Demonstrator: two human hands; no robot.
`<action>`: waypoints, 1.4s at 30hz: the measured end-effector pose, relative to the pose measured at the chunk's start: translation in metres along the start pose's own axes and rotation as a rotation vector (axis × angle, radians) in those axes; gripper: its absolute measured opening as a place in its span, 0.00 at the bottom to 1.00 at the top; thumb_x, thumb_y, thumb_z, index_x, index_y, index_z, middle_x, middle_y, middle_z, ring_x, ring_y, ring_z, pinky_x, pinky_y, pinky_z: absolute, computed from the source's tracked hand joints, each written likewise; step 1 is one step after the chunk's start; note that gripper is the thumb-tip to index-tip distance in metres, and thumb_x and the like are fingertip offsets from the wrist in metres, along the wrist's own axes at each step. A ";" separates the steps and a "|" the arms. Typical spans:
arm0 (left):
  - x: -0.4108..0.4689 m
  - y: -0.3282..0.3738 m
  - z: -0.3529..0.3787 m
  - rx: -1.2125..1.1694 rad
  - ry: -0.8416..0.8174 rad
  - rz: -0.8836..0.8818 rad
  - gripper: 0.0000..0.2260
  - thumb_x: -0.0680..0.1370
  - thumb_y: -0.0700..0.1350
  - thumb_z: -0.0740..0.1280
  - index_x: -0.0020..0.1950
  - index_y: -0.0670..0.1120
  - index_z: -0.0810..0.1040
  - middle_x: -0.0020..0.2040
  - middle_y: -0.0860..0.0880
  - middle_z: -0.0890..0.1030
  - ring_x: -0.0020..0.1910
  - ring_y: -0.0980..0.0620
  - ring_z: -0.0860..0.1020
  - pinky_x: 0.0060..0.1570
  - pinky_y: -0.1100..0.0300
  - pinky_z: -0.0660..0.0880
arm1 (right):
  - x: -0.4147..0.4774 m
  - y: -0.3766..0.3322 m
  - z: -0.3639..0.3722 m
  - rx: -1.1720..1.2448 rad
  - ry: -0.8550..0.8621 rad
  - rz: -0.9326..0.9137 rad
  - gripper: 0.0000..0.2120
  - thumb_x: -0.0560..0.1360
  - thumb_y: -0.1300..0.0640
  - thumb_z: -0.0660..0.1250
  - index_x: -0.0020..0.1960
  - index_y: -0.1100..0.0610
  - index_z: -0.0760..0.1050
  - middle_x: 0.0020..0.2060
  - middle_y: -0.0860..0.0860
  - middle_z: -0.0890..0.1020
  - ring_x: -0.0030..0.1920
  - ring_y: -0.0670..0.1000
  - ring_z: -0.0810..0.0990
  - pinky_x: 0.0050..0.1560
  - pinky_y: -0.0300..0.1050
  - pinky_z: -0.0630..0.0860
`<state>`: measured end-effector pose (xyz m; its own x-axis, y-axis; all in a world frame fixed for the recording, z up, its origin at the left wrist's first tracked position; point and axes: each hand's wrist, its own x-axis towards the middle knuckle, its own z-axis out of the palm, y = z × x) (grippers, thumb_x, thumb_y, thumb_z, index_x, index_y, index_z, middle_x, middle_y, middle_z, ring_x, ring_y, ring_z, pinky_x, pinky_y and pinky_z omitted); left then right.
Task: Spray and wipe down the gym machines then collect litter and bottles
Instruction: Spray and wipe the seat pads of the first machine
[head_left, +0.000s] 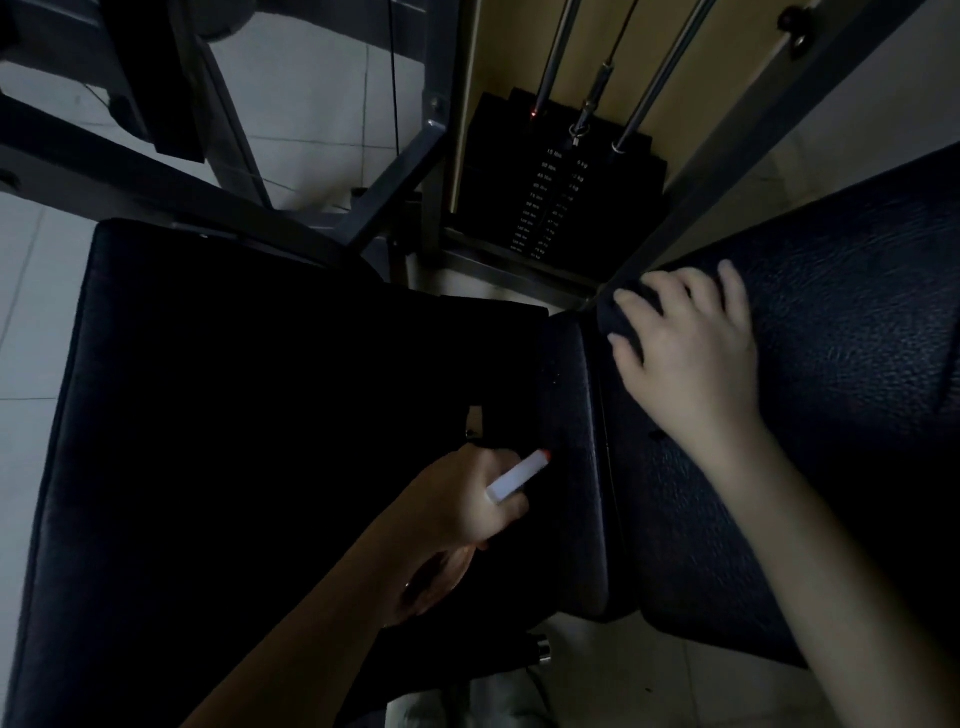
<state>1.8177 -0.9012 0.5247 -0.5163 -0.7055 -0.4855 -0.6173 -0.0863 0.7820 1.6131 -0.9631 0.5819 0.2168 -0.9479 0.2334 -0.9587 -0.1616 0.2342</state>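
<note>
Sprayer (517, 478) gripped in left hand (467, 499), nozzle axis pointing up-right at middle pad (566, 405), just beyond its tip. Right hand (685, 353) lies spread, pressing what seems a dark cloth (610, 319) on far end of right pad (857, 338); nearer hand for wiping.

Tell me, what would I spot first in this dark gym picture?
Two bare arms stand out against the dark. The right hand is spread flat on the bumpy black pad at the right. The left hand, low in the middle, grips a spray bottle whose white nozzle has a red tip. At the top middle is the weight stack, with rows of small white numbers.
</note>
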 end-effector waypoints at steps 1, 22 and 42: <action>-0.005 -0.001 0.004 0.070 -0.018 0.024 0.20 0.79 0.46 0.65 0.71 0.55 0.69 0.43 0.49 0.79 0.35 0.54 0.76 0.37 0.66 0.73 | 0.000 0.000 0.000 -0.002 0.000 0.000 0.16 0.74 0.54 0.66 0.60 0.59 0.77 0.56 0.57 0.78 0.59 0.59 0.73 0.70 0.60 0.55; 0.010 -0.014 -0.006 0.120 0.194 -0.066 0.22 0.80 0.45 0.63 0.74 0.49 0.65 0.52 0.45 0.79 0.43 0.48 0.80 0.43 0.57 0.78 | 0.001 -0.001 0.002 0.031 -0.008 -0.023 0.16 0.73 0.53 0.66 0.58 0.59 0.78 0.55 0.57 0.79 0.59 0.60 0.73 0.71 0.60 0.54; -0.037 -0.012 0.023 0.399 -0.200 -0.179 0.11 0.79 0.45 0.62 0.60 0.44 0.76 0.54 0.45 0.81 0.50 0.47 0.81 0.43 0.61 0.72 | -0.002 -0.007 0.008 0.080 -0.082 -0.074 0.15 0.72 0.54 0.69 0.57 0.59 0.79 0.55 0.58 0.79 0.60 0.61 0.73 0.71 0.61 0.51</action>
<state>1.8303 -0.8575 0.5242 -0.4611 -0.5519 -0.6948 -0.8662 0.1102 0.4874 1.6183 -0.9624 0.5724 0.2749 -0.9513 0.1393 -0.9529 -0.2502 0.1716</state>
